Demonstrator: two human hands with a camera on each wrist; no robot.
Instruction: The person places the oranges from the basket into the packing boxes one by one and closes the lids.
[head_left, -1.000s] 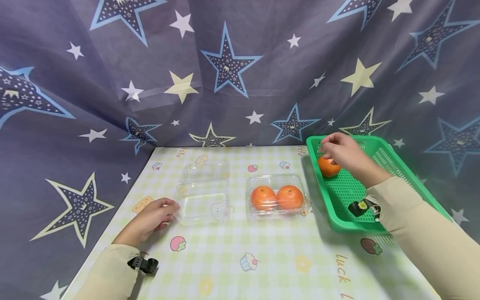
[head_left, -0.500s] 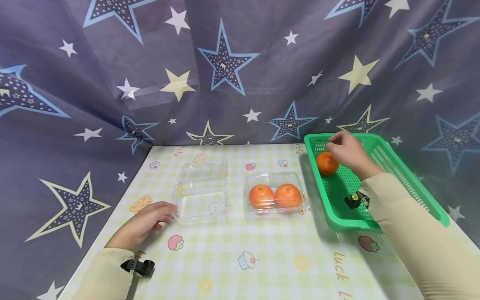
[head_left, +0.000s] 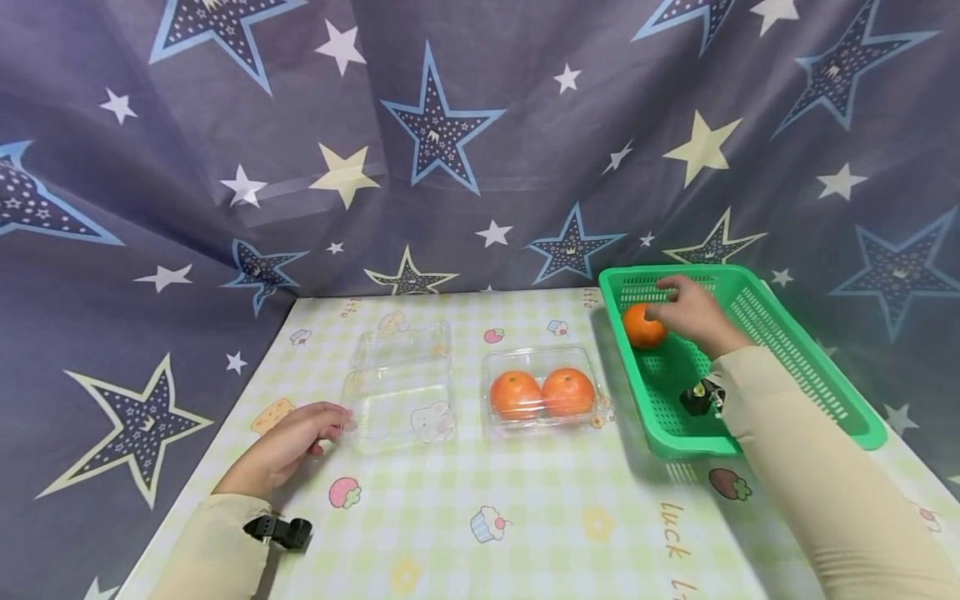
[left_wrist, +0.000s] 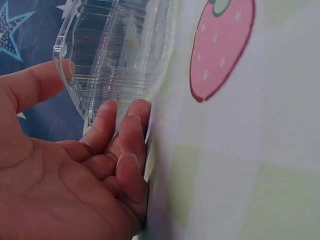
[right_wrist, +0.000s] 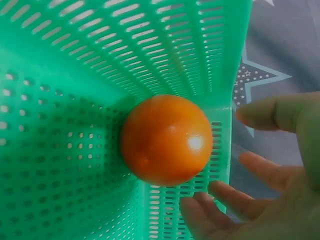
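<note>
My left hand (head_left: 300,437) pinches the left rim of an open clear plastic clamshell box (head_left: 401,408). In the left wrist view, the thumb is at the rim of the box (left_wrist: 115,55) and the other fingers curl below it. My right hand (head_left: 693,312) is over the green basket (head_left: 648,425), fingers spread and bent. Below it, at the far left corner of the basket, sits an orange (head_left: 643,327). In the right wrist view a gap separates the fingers from the orange (right_wrist: 167,140).
Between the open box and the basket stands another clear box (head_left: 540,358) with two oranges (head_left: 567,392) in it. A checked tablecloth (head_left: 420,517) covers the table, and a star-patterned curtain (head_left: 450,217) hangs behind and at the left.
The right hand has spread its fingers, loosely bent together half a second ago, and shifted slightly towards the orange. The left hand stays at the box rim. The head view has shifted a little.
</note>
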